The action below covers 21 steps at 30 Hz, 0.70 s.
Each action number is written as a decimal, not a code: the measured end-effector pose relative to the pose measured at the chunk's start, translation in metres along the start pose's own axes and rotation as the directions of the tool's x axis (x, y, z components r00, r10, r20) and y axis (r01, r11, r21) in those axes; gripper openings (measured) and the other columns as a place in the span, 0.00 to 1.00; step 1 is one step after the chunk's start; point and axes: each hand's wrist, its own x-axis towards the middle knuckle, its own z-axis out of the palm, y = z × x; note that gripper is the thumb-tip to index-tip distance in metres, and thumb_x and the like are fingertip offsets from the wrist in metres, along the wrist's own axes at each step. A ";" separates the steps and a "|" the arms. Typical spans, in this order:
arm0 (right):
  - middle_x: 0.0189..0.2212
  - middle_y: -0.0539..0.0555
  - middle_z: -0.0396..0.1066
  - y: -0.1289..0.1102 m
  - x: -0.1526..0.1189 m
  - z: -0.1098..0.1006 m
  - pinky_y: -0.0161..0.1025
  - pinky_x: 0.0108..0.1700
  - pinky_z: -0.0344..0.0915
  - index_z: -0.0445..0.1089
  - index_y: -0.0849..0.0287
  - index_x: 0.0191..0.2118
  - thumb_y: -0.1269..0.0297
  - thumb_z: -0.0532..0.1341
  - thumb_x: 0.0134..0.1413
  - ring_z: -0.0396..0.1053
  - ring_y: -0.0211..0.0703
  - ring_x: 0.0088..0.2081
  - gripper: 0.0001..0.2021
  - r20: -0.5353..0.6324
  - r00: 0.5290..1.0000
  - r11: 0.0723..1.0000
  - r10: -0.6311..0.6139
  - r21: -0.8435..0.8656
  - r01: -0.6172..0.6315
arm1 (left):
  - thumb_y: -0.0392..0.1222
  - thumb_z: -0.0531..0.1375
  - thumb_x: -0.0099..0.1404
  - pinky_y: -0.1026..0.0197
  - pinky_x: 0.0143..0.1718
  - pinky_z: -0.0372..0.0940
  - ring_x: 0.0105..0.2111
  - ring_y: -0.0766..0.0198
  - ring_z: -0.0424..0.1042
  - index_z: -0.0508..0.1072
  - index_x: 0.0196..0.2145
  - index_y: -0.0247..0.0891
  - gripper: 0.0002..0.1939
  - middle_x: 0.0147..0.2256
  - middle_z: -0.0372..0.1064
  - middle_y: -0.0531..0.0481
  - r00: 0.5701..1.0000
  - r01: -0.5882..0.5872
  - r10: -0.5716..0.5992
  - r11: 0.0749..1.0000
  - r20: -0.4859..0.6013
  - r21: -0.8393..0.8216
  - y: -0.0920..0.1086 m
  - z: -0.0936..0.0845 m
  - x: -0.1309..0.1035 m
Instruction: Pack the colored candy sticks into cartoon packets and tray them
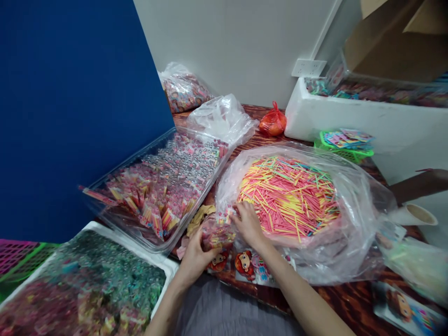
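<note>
Low in the middle, my left hand (196,256) is closed around a bunch of small clear printed packets (219,234) with pink and yellow contents. My right hand (248,223) has its fingers bent together at the upper end of a pink-and-white printed packet (225,214) just above that bunch. Its fingertips are partly hidden. To the right, an opened clear plastic bag (353,233) holds a heap of thin pink, yellow and green sticks (290,196). Printed bags with a cartoon figure (247,265) lie flat beneath my hands.
Left stands a clear tray (164,249) of filled packets, with a white foam box (171,270) of blurred small items below it. A yellow cloth (200,218) lies between tray and bag. Behind are a red bag (273,122), a green basket (345,153) and a large foam box (332,116).
</note>
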 end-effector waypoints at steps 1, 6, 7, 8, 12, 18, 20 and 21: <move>0.36 0.56 0.68 -0.003 0.001 0.001 0.49 0.47 0.61 0.71 0.55 0.38 0.68 0.62 0.52 0.63 0.53 0.42 0.06 0.011 1.000 0.999 -0.016 -0.049 0.017 | 0.38 0.68 0.51 0.49 0.56 0.60 0.50 0.52 0.69 0.71 0.48 0.37 0.25 0.47 0.73 0.44 1.000 -0.014 0.014 1.000 0.014 -0.009 0.000 0.000 0.000; 0.38 0.55 0.68 -0.018 -0.003 -0.004 0.47 0.47 0.60 0.70 0.55 0.31 0.65 0.64 0.51 0.64 0.52 0.45 0.02 0.000 0.998 0.984 -0.066 0.163 0.066 | 0.35 0.67 0.50 0.49 0.64 0.48 0.62 0.51 0.57 0.68 0.54 0.41 0.33 0.57 0.64 0.44 0.996 -0.058 0.061 0.997 0.061 -0.047 -0.002 -0.003 0.002; 0.37 0.54 0.69 -0.021 -0.005 -0.005 0.46 0.47 0.61 0.70 0.55 0.30 0.63 0.65 0.51 0.65 0.51 0.44 0.04 0.040 0.998 0.953 -0.056 0.300 0.041 | 0.35 0.68 0.49 0.48 0.64 0.47 0.62 0.50 0.56 0.68 0.55 0.41 0.34 0.57 0.64 0.44 0.996 -0.052 0.056 0.998 0.073 -0.047 -0.002 -0.003 0.003; 0.36 0.53 0.70 -0.024 -0.009 -0.006 0.45 0.46 0.61 0.69 0.55 0.29 0.61 0.66 0.50 0.66 0.50 0.43 0.06 0.102 0.994 0.891 -0.026 0.454 -0.024 | 0.35 0.68 0.49 0.48 0.64 0.48 0.62 0.50 0.57 0.68 0.55 0.41 0.35 0.56 0.66 0.44 0.995 -0.048 0.053 0.998 0.087 -0.050 -0.001 -0.003 0.003; 0.28 0.49 0.74 -0.042 -0.027 -0.007 0.43 0.38 0.66 0.67 0.53 0.37 0.50 0.65 0.50 0.72 0.47 0.33 0.14 0.404 0.901 0.344 0.157 0.833 -0.433 | 0.37 0.66 0.52 0.48 0.59 0.58 0.55 0.51 0.66 0.68 0.53 0.39 0.30 0.52 0.70 0.44 0.990 -0.062 0.073 0.994 0.117 -0.092 0.009 0.003 0.000; 0.38 0.56 0.77 -0.070 -0.034 -0.034 0.50 0.46 0.68 0.67 0.53 0.51 0.36 0.51 0.57 0.75 0.52 0.42 0.28 0.326 0.937 0.154 0.122 0.927 -0.343 | 0.42 0.62 0.60 0.53 0.53 0.64 0.50 0.54 0.70 0.66 0.52 0.39 0.22 0.51 0.69 0.43 0.983 -0.181 0.178 0.973 -0.034 -0.140 0.037 0.000 -0.013; 0.41 0.56 0.77 -0.072 -0.032 -0.033 0.49 0.49 0.67 0.71 0.54 0.47 0.35 0.49 0.56 0.73 0.53 0.46 0.29 0.228 0.962 0.233 0.152 0.937 -0.259 | 0.42 0.63 0.60 0.53 0.55 0.63 0.54 0.53 0.68 0.62 0.56 0.40 0.27 0.55 0.65 0.41 0.974 -0.219 0.209 0.966 -0.087 -0.135 0.039 0.001 -0.011; 0.42 0.56 0.77 -0.070 -0.032 -0.028 0.49 0.49 0.67 0.72 0.54 0.45 0.35 0.50 0.56 0.73 0.53 0.47 0.29 0.198 0.964 0.255 0.178 0.937 -0.239 | 0.42 0.63 0.60 0.53 0.57 0.61 0.57 0.53 0.65 0.58 0.60 0.41 0.32 0.58 0.62 0.41 0.971 -0.229 0.217 0.964 -0.101 -0.132 0.038 0.004 -0.008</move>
